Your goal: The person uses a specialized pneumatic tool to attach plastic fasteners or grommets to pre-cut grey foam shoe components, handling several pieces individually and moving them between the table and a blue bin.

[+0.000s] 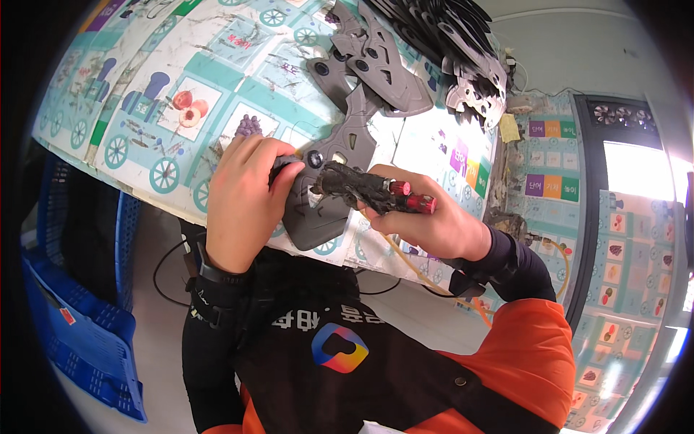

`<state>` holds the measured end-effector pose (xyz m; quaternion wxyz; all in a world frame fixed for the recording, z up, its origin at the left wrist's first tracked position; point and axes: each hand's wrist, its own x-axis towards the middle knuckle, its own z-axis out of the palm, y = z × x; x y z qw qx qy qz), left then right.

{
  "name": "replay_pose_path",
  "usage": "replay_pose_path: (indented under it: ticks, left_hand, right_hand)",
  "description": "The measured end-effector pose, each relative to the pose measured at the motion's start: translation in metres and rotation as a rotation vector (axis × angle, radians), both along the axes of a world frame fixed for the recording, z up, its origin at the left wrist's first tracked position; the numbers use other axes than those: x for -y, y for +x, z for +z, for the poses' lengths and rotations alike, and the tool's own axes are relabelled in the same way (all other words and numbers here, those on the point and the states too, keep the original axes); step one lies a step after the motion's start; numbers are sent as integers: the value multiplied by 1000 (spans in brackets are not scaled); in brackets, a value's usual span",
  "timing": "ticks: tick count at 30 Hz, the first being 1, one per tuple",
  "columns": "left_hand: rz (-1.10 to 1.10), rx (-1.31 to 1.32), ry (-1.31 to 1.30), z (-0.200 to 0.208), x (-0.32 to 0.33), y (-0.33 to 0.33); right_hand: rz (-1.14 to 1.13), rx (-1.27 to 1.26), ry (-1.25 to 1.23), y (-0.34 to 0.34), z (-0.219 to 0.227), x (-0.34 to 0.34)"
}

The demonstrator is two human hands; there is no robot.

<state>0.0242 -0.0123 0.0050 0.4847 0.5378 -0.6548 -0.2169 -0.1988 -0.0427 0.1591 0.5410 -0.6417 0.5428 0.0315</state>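
A grey moulded plastic part (316,220) with cut-out slots lies at the table's near edge. My left hand (246,184) grips its left edge, thumb on top, and the fingertips are partly hidden. My right hand (437,220) is wrapped round a black-crusted hand tool (354,184) with two red knobs at its back end. The tool's tip is over the part, close to a dark round spot; whether they touch I cannot tell. A thin yellow hose (405,262) runs from beneath the right hand. Beyond lie several similar grey parts (394,79), overlapping, with dark round inserts.
A pile of black and grey moulded parts (463,50) stands at the table's far right. The table (148,177) has a smudged, printed cover. Blue plastic crates (87,333) stand on the floor at left. A dark-framed door or window (589,166) is at right.
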Motion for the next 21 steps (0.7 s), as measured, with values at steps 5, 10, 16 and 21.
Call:
replay_pose_path:
  ticks: [5,10,16,21]
  left_hand:
    - [11,15,-23,-1,1,-1]
    - [1,12,-27,-3,1,0]
    - [-7,7,-13,-2,2,0]
    - [-1,5,-3,-2,2,0]
  right_hand:
    - [-17,-16,20,2,1,0]
    - [-49,1,38,1,0,-1]
    - [-36,94,22,-10,-12,-5]
    - [-34,37,76,-5,-2,-5]
